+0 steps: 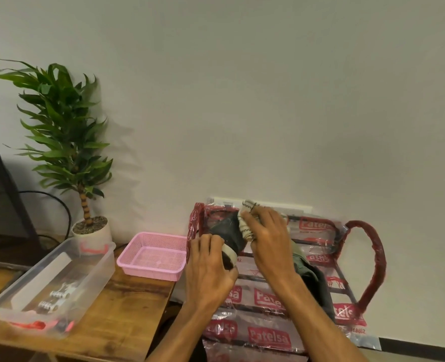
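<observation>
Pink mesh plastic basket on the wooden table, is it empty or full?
Empty, it appears: the pink mesh plastic basket shows only its bare perforated floor.

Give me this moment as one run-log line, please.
left hand: holds dark shoe | right hand: grips cloth against shoe | beneath: wrapped rack

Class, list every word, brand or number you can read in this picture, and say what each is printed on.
"Patelsa": red labels, repeated across the clear plastic wrap on the rack.
"18662": tail of a red number at the wrap's lower right; its start is unreadable.
Small print under the labels: too blurred to read.
Shoe, cloth: no text visible.
</observation>
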Available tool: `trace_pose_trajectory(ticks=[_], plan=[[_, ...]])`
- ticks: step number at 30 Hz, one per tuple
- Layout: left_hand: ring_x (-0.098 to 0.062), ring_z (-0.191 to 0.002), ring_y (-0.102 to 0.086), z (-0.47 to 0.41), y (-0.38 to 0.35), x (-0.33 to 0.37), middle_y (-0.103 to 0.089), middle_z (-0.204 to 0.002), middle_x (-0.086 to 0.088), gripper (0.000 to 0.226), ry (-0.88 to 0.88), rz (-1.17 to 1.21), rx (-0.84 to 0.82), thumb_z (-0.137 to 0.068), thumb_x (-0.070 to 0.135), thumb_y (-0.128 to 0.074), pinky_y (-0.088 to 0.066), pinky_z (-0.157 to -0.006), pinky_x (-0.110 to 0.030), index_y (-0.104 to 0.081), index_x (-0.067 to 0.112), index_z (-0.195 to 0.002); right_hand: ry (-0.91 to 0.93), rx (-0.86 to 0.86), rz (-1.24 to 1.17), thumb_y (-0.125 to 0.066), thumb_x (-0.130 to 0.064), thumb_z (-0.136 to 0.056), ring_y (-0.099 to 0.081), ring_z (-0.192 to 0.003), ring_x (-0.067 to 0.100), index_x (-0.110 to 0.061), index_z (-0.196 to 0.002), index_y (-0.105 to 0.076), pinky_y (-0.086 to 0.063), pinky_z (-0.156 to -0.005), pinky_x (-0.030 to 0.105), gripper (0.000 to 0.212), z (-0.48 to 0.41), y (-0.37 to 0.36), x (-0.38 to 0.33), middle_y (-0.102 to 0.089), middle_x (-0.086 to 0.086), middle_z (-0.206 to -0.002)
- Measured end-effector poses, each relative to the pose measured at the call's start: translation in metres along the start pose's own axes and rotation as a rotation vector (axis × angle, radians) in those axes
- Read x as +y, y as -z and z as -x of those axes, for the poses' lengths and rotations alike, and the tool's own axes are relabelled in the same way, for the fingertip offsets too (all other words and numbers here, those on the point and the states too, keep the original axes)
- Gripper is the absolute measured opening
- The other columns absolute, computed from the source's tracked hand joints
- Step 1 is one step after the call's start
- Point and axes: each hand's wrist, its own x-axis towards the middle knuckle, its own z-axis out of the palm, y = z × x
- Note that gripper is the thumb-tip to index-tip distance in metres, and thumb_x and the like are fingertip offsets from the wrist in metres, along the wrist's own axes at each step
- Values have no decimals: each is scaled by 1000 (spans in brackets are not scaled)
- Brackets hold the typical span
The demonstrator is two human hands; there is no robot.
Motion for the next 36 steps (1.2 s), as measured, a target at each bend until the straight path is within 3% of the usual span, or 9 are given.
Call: trace_pose_trajectory(ticks=[3, 6, 11, 16, 20, 25, 29, 34, 36], plan=[[-18, -98, -48, 3, -1, 0, -49, -106, 2, 73, -106, -39, -13, -50, 31, -89, -55, -68, -27, -42, 23, -104, 196, 33, 15, -86, -5, -62, -58, -109, 30, -11, -107, -71, -47, -97, 44, 48, -7, 8, 6, -65, 12, -113], [-17, -100, -45, 6, -2, 1, -49, -108, 2, 70, -167, -37, -10, -53, 33, -89, -57, -72, -33, -44, 22, -106, 475, -121, 110, -83, -22, -69, -56, -112, 26, -18, -107, -70, -42, -101, 41, 40, -5, 6, 12, -64, 6, -116], [-18, -101, -46, 3, -3, 4, -50, -109, 1, 74, -204, -53, -52, -48, 33, -90, -58, -70, -32, -45, 22, -107, 256, -205, 197, -88, -24, -64, -56, -108, 24, -20, -102, -72, -43, -96, 38, 41, -10, -1, 15, -64, 3, -111], [-17, -98, -47, 4, 1, -4, -49, -106, 3, 73, -205, -31, -42, -48, 33, -89, -56, -66, -28, -44, 23, -104, 415, -196, 163, -85, -23, -64, -58, -112, 26, -15, -108, -71, -46, -99, 42, 47, 3, 4, 19, -65, 7, -116], [-16, -102, -41, 8, 1, -2, -52, -106, 2, 78, -241, -45, -45, -43, 32, -91, -58, -67, -31, -45, 22, -105, 187, -214, 200, -93, -20, -57, -60, -108, 29, -14, -102, -72, -49, -94, 44, 50, -4, 7, 40, -67, 10, -113], [-15, -98, -45, 0, -1, -2, -50, -106, 4, 72, -192, -15, -45, -48, 29, -89, -56, -69, -28, -44, 23, -104, 466, -89, 124, -74, -21, -73, -56, -112, 27, -10, -108, -70, -44, -101, 41, 36, 13, 7, 20, -66, 9, -114], [-15, -101, -42, 4, 0, -2, -50, -106, 3, 76, -232, -37, -54, -44, 31, -91, -57, -68, -28, -45, 23, -104, 263, -143, 192, -90, -18, -61, -56, -110, 29, -12, -105, -71, -48, -95, 43, 48, 3, 1, 39, -65, 9, -113], [-17, -100, -43, 4, -1, -2, -53, -105, 2, 76, -220, -32, -42, -45, 32, -91, -58, -69, -32, -45, 22, -104, 460, -113, 168, -77, -21, -72, -54, -114, 27, -11, -107, -70, -43, -101, 40, 37, 14, 7, 28, -64, 8, -115], [-17, -101, -43, 4, -1, -1, -53, -107, 1, 76, -215, -38, -40, -45, 31, -91, -58, -69, -32, -45, 22, -105, 322, -110, 147, -84, -17, -68, -54, -112, 27, -13, -110, -69, -46, -98, 41, 45, 12, 4, 29, -64, 8, -114]])
